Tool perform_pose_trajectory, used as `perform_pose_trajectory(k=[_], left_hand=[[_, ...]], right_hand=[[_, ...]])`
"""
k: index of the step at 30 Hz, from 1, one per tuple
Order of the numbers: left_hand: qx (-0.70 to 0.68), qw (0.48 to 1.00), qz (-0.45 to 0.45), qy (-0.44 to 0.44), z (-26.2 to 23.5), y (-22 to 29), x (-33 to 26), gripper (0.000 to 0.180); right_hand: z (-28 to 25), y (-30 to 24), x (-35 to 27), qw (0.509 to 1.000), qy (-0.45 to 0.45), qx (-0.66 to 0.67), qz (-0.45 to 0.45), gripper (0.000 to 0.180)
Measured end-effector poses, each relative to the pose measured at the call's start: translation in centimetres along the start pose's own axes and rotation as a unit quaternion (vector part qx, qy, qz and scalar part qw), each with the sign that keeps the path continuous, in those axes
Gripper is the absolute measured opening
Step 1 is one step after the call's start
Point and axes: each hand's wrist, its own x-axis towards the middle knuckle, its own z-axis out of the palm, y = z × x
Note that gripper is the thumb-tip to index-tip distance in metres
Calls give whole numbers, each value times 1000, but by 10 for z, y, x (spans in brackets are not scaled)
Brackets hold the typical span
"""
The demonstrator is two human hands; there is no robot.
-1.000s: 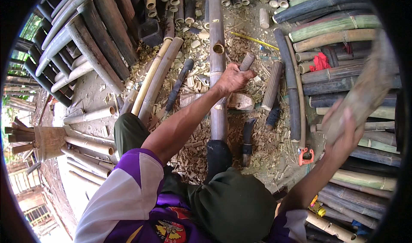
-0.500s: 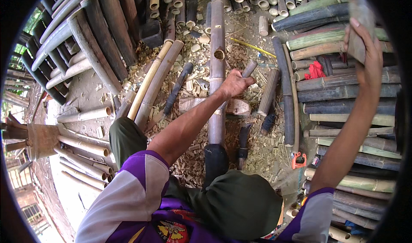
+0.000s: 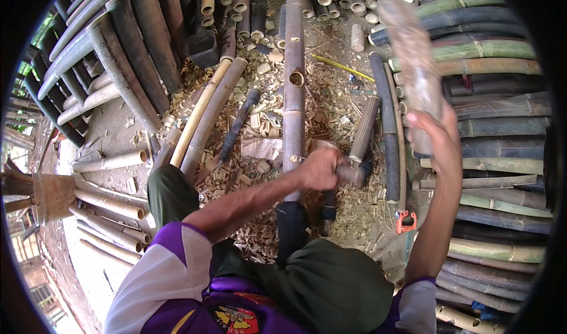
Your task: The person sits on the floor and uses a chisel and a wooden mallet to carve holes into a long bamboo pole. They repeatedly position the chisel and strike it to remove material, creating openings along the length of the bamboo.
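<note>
A long grey-brown bamboo pole (image 3: 293, 113) runs away from me up the middle, with a round hole cut in its upper side. My left hand (image 3: 322, 169) is closed against the pole's near part, around a chisel-like tool (image 3: 351, 174). Its round handle end sticks out to the right, and the blade is hidden. Raised on the right, my right hand (image 3: 436, 133) grips the lower end of a thick wooden club (image 3: 413, 53), blurred by motion. The club is apart from the tool handle. A dark wrapping (image 3: 291, 225) covers the pole's near end between my legs.
Wood chips (image 3: 266, 213) litter the ground. A dark-handled knife (image 3: 236, 127) lies left of the pole, a ridged bamboo piece (image 3: 364, 130) to its right. Bamboo poles (image 3: 502, 127) are stacked at the right; others lean at the left. An orange clamp-like piece (image 3: 406, 222) lies near right.
My left hand has come nearer along the pole with the chisel-like tool. My right hand has swung the wooden club down and to the left.
</note>
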Motion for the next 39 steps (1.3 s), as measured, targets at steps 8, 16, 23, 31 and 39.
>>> perform_pose_trajectory(k=[8,16,23,31,39], left_hand=[[-386,859,-200,272,-74,24,33,38],[-274,933,-198,124,-73,-3,30,32],[-251,934,-214,136,-69,-9,25,30],[-262,944,-122,156,-56,-19,30,20],[-199,967,-27,158,-45,-34,33,21]], right_hand=[[-22,59,-62,989,99,69,89,34],[-8,85,-73,986,64,99,118,37],[-3,82,-75,987,66,98,112,44],[-50,-31,-54,978,104,92,-154,48],[82,2,13,904,-112,-393,-128,51]])
